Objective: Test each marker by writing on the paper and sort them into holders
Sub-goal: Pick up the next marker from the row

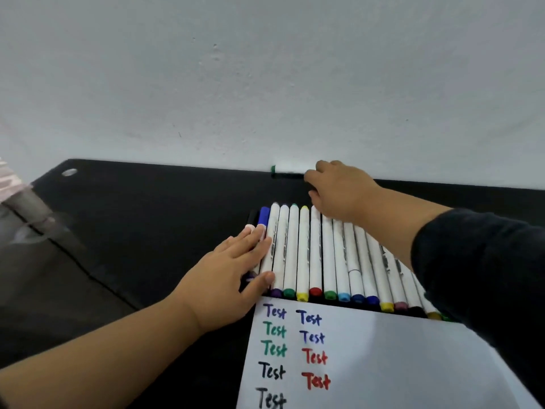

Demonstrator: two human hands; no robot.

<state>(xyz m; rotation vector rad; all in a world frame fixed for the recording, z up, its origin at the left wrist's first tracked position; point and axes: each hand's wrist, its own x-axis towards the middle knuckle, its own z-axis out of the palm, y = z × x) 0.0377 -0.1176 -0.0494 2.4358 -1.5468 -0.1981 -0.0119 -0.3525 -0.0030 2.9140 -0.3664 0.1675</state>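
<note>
A row of several white markers (327, 258) with coloured caps lies side by side on the black table (141, 219), just beyond a white paper (383, 364) covered with "Test" in several colours. My left hand (233, 276) lies flat with straight fingers on the left end of the row, over a blue-capped marker (263, 215). My right hand (339, 187) reaches past the row to the wall and grips one end of a white marker with a green cap (287, 168), held sideways at the table's far edge.
A grey-white wall (265, 84) stands right behind the table. A round hole (69, 172) is in the table's far left corner. A grey and pink object (17, 190) sits beyond the left edge. No holders are visible.
</note>
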